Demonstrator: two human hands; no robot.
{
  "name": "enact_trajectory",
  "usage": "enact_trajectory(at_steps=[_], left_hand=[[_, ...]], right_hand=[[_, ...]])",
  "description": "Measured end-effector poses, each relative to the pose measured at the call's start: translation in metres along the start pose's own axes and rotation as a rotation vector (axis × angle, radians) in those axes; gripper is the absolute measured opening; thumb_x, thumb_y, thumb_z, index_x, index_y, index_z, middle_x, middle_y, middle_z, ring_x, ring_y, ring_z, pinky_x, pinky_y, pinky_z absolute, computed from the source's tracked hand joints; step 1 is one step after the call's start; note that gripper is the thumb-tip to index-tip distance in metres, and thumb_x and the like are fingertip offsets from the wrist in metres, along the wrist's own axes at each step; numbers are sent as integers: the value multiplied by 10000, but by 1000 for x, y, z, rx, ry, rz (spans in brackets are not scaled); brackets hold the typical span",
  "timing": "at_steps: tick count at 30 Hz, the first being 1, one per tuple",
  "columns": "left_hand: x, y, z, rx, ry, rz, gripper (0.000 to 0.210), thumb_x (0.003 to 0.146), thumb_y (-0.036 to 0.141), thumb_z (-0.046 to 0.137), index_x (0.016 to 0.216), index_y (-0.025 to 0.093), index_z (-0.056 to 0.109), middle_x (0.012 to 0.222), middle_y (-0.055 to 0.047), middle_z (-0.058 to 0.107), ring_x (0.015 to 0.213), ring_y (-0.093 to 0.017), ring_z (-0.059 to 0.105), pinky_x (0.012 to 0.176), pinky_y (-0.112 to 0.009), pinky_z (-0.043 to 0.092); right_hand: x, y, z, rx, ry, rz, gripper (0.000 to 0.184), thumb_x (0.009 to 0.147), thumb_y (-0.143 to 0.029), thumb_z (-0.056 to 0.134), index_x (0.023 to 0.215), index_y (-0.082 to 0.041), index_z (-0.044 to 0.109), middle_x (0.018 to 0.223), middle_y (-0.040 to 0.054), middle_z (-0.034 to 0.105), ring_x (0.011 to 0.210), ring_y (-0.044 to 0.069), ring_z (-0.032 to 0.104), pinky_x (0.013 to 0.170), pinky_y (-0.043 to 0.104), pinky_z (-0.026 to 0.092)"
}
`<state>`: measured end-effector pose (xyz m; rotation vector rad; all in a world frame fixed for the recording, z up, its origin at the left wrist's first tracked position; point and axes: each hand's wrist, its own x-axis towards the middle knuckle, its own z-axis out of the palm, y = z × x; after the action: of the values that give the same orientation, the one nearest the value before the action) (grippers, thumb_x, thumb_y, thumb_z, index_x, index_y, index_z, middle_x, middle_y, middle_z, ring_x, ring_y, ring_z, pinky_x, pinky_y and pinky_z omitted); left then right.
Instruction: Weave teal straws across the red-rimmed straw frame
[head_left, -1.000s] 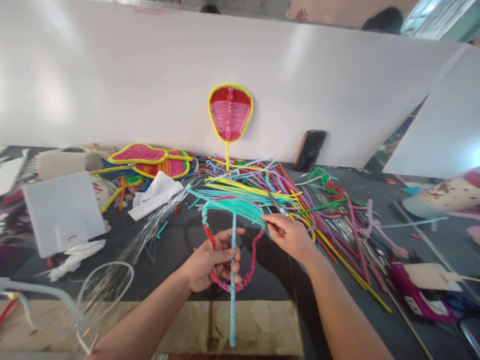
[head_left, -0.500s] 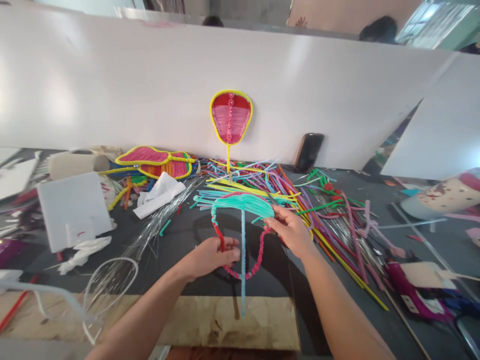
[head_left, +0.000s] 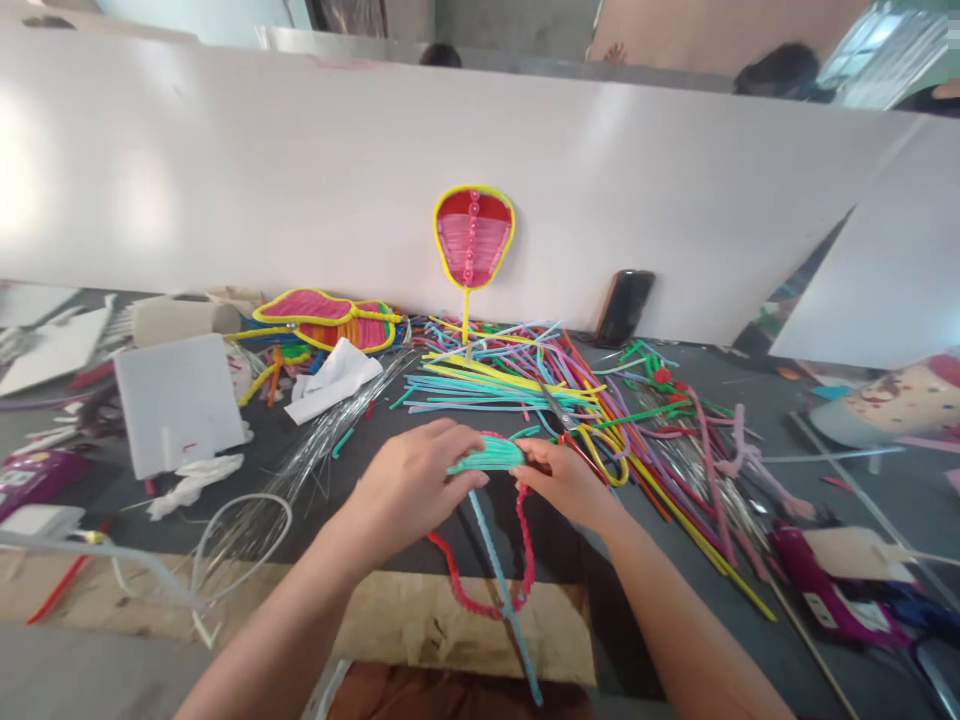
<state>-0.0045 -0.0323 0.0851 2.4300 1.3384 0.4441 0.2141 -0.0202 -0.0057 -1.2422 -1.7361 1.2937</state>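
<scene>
Between my two hands is a fan-shaped pipe-cleaner piece (head_left: 491, 455), with turquoise strands across its top, a red and pink twisted loop below and a light blue stem slanting down toward me. My left hand (head_left: 420, 475) grips the left end of the turquoise band, its fingers curled over the top. At the right end, my right hand (head_left: 566, 480) pinches the band between thumb and fingers. Scissors (head_left: 559, 410) lie just beyond my right hand. Turquoise and light blue pipe cleaners (head_left: 450, 390) are spread behind the piece.
A finished pink fan with yellow rim (head_left: 474, 240) leans on the white board (head_left: 300, 180), a phone (head_left: 625, 307) to its right. More yellow-edged pieces (head_left: 322, 320), wires (head_left: 322, 430) and a white card (head_left: 180, 405) lie left. A magenta glue gun (head_left: 832, 585) and patterned cup (head_left: 892, 400) are right.
My left hand has moved up from the red loop to the turquoise band. The piece has come lower and nearer me, its stem now slanted. The scissors now show beside my right hand.
</scene>
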Motion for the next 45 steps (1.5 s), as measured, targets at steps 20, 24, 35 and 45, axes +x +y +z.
enact_trajectory(at_steps=[20,24,35,45], left_hand=[[29,-39,69,57,-42,175,340,895,278,470,1226,206,511,1112,-107,578,1020,-243,544,895,-400,434],[29,-38,69,91,-26,178,327,903,278,459,1215,202,522,1101,-107,578,1012,-242,538,887,-395,427],[30,-34,68,203,-11,205,336,911,310,446,1229,247,532,1048,-87,575,913,-211,503,805,-347,436],[31,-33,67,173,-16,225,291,907,284,456,1176,238,557,1039,-82,581,921,-219,488,806,-346,414]], right_hand=[[-11,7,7,-112,45,-78,336,875,-196,476,1188,-252,584,1020,22,696,845,165,669,769,299,546],[-12,5,4,-434,125,-155,197,874,-192,494,995,-224,646,859,24,707,753,169,664,706,274,511],[-17,-5,3,-959,221,-371,167,902,-167,441,844,-190,596,715,41,636,705,180,612,652,278,408],[-13,2,7,-874,294,-297,164,898,-169,444,822,-198,587,738,42,638,693,179,607,613,270,409]])
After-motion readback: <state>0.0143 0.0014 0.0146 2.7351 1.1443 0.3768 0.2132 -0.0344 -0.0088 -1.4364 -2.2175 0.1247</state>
